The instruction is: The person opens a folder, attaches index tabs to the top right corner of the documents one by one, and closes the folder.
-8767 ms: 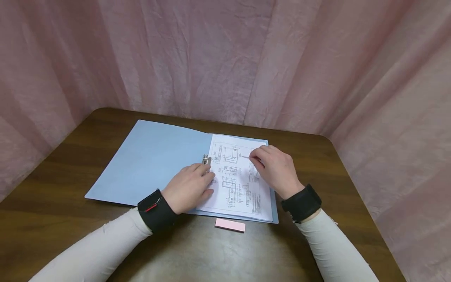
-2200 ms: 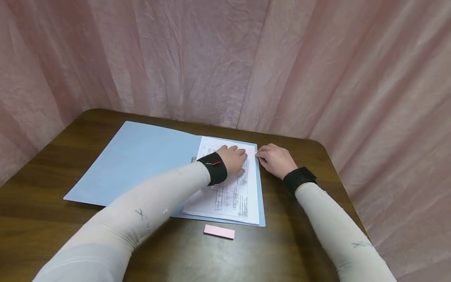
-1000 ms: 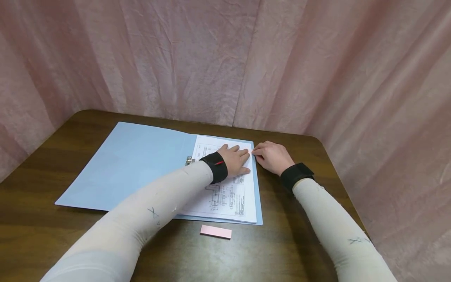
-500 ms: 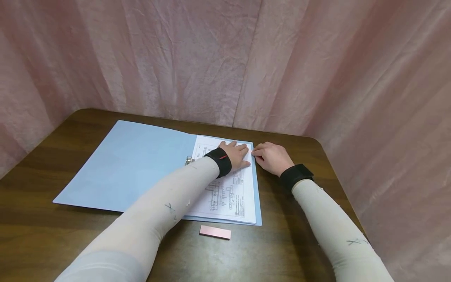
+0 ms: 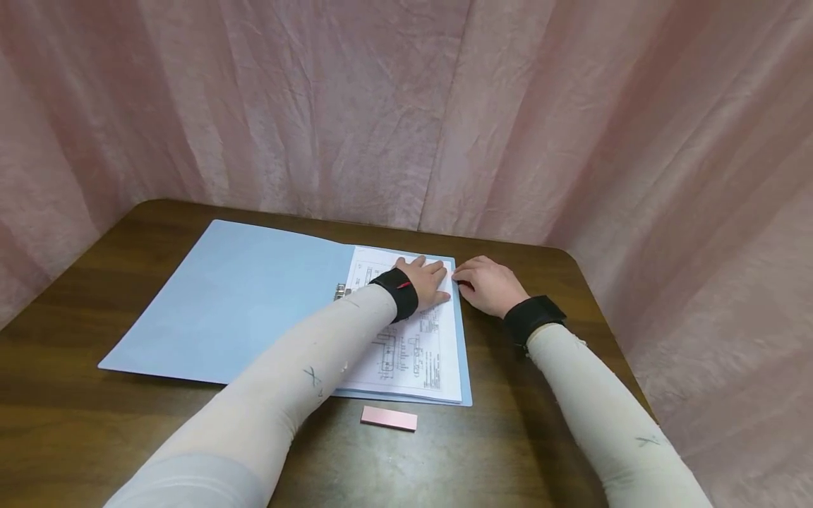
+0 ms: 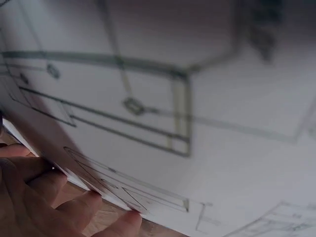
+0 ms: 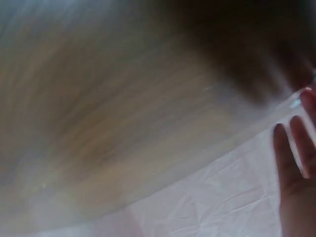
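A light blue folder (image 5: 254,289) lies spread on the table, a stack of printed technical drawings (image 5: 438,360) in its right half. My left hand (image 5: 424,282) rests on the upper part of the top sheet, fingers spread. In the left wrist view, its fingers (image 6: 81,207) lie over the sheet's edge. At the sheet's right edge my right hand (image 5: 490,283) pinches the end of a small pink sticky note (image 5: 451,272), mostly hidden by the fingers. A pink pad of sticky notes (image 5: 389,418) lies just in front of the folder.
A metal clip (image 5: 341,291) sits at the folder's spine, partly behind the left sleeve. The dark brown wooden table (image 5: 508,437) has rounded far corners. Pink curtains (image 5: 356,113) hang behind it and along the right side.
Since the oldest frame, my left hand has gone from the spine up onto the sheet, and my right hand from over the drawing to the sheet's right edge. Lately both barely move.
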Demonstrator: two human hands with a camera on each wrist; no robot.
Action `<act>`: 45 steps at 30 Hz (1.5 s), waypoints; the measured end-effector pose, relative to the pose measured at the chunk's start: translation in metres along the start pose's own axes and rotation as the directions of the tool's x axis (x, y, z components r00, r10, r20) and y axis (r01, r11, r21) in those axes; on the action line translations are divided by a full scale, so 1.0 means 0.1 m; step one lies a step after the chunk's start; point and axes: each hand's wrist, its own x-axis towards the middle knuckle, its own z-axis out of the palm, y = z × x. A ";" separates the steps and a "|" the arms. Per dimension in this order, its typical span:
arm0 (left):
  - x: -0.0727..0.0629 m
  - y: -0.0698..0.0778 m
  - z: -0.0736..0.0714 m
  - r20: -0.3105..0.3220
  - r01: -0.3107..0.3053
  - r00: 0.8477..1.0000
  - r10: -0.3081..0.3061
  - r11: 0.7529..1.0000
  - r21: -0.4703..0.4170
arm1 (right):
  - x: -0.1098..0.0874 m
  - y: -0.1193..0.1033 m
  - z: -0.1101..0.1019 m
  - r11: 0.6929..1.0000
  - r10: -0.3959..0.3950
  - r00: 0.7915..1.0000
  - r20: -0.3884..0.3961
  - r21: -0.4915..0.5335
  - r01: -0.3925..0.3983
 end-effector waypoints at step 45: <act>-1.37 0.12 0.44 -0.253 -0.280 0.931 0.263 0.959 -0.033 | -1.10 -1.10 -0.22 0.996 -0.020 1.000 -0.022 0.089 0.022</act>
